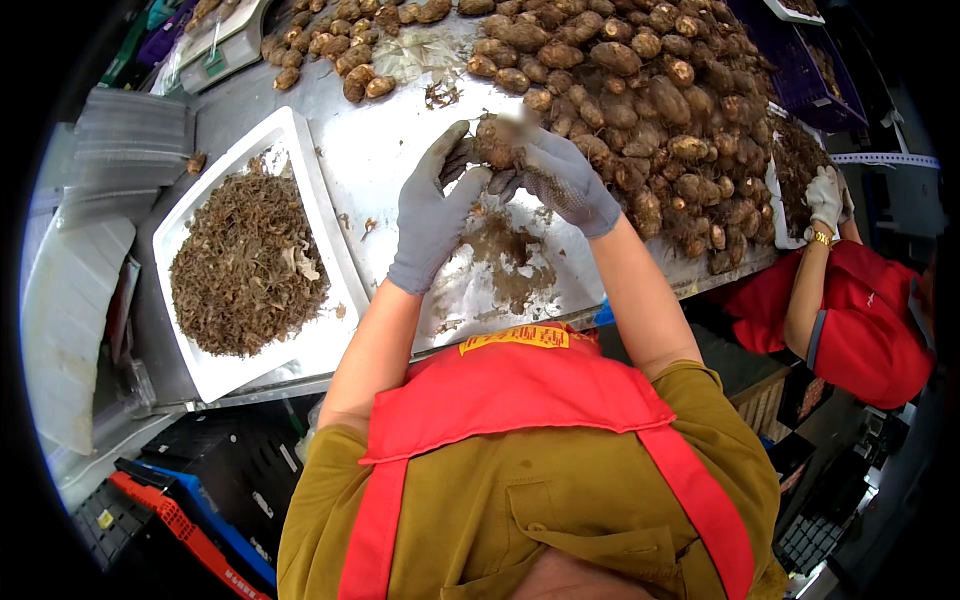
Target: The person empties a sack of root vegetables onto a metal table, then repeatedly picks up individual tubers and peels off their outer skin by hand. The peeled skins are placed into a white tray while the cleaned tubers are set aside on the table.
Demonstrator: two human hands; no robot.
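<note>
Between my two gloved hands, over the metal table (390, 225), is a brown, hairy taro corm (493, 146). My right hand (568, 182), in a grey knit glove with a dirty palm, grips it from the right. From the left, my left hand (439, 214), gloved the same way, curls its fingers and thumb against it. A blurred patch hides the corm's upper right end. Just beyond my right hand rises a large pile of taro corms (667, 101). Brown soil and root scraps (517, 262) lie on the table below the hands.
A white foam tray (349, 281) of root trimmings (244, 262) stands at left. Behind it are a scale (225, 56) and smaller corms (341, 41). At right, a co-worker's gloved hand (825, 195) is over another tray. Black crates (217, 472) stand below the table.
</note>
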